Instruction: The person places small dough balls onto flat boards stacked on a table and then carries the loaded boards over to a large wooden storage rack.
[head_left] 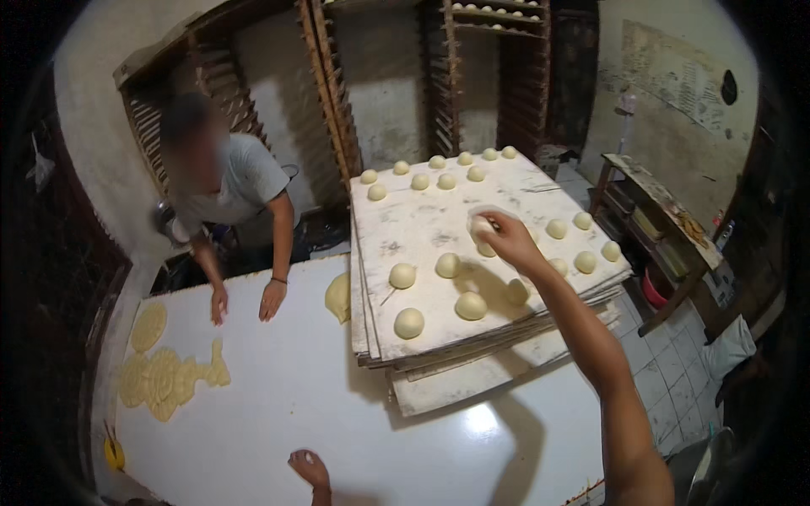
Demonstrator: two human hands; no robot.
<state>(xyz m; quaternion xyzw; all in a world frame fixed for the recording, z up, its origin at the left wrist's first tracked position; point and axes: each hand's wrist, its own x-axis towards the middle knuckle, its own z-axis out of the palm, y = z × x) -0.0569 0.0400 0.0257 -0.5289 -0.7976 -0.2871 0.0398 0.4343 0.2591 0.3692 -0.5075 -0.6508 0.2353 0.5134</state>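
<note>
My right hand (pixel 499 232) is pinched on a pale, round, partly translucent piece (pixel 476 219) over the top floured board (pixel 396 221), among round dough balls (pixel 447 265) set out in rows. The board lies on a stack of similar boards. My left hand (pixel 308 465) is curled above the white table (pixel 329 405) at the lower edge; what it holds, if anything, is too small to make out.
A co-worker (pixel 245 185) leans at the table's left, hands near flattened dough pieces (pixel 160 379). A larger dough piece (pixel 337 297) lies beside the boards. Behind stand wooden racks (pixel 460 84); at right are a low shelf (pixel 650 202) and a pink bucket (pixel 654 288).
</note>
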